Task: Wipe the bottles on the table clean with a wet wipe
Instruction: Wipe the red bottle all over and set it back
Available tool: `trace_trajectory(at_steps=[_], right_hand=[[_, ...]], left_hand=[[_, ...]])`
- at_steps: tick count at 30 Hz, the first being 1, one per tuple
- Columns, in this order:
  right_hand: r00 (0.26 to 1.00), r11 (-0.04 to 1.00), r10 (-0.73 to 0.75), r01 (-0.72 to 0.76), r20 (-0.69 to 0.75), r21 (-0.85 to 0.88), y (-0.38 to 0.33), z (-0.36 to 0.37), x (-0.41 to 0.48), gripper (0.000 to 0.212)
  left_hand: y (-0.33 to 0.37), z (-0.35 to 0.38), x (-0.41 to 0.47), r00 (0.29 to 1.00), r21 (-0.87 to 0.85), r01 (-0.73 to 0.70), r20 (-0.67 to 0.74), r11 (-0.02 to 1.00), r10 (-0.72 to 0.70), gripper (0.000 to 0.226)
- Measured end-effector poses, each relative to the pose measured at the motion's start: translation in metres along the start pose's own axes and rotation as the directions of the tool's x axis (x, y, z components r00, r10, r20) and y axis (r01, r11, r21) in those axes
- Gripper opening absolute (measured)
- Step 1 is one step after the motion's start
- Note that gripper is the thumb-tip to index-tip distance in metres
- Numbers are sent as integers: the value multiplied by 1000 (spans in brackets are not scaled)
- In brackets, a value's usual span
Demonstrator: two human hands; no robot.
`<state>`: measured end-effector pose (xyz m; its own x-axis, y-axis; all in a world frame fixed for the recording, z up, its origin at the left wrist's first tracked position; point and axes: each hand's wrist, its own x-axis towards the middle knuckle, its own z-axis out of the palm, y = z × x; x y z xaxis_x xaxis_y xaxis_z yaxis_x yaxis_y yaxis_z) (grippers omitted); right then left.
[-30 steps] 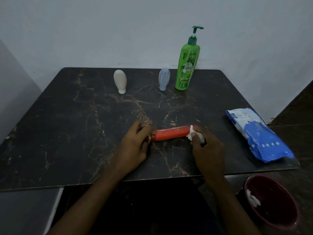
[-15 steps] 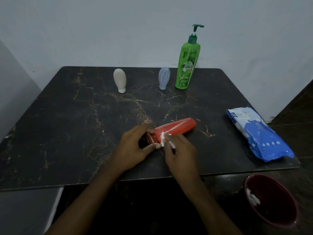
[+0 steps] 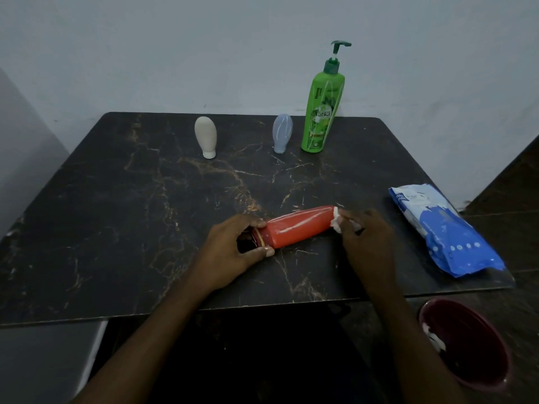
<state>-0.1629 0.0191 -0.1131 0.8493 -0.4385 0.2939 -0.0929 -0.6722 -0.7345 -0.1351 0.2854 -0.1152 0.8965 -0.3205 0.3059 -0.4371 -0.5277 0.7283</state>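
Observation:
A red bottle (image 3: 300, 225) lies on its side near the front of the dark marble table (image 3: 116, 217). My left hand (image 3: 233, 246) grips its cap end. My right hand (image 3: 366, 237) pinches a white wet wipe (image 3: 336, 220) against the bottle's far right end. At the back stand a beige bottle (image 3: 206, 137), a pale blue bottle (image 3: 282, 133) and a tall green pump bottle (image 3: 322, 109), all upright and untouched.
A blue and white wipe pack (image 3: 446, 231) lies at the table's right edge. Below the front right corner a dark red bin (image 3: 466, 345) holds used white wipes. A wall stands just behind the table.
My right hand has slid the wipe along the red bottle, to the cap end half a second ago, then back to the right end now. My left hand stays on the cap.

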Motion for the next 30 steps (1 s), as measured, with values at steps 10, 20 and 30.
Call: trace_trajectory(at_steps=[10, 20, 30], right_hand=[[931, 934, -355, 351, 87, 61, -58, 53, -81, 20], [1000, 1000, -19, 19, 14, -24, 0, -3, -4, 21], [957, 966, -257, 258, 131, 8, -56, 45, -68, 18]], left_hand=[[-4, 3, 1, 998, -5, -59, -2, 998, 59, 50], [-2, 2, 1, 996, 19, -81, 31, 997, 80, 52], [2, 1, 0, 998, 50, -36, 51, 998, 34, 54]])
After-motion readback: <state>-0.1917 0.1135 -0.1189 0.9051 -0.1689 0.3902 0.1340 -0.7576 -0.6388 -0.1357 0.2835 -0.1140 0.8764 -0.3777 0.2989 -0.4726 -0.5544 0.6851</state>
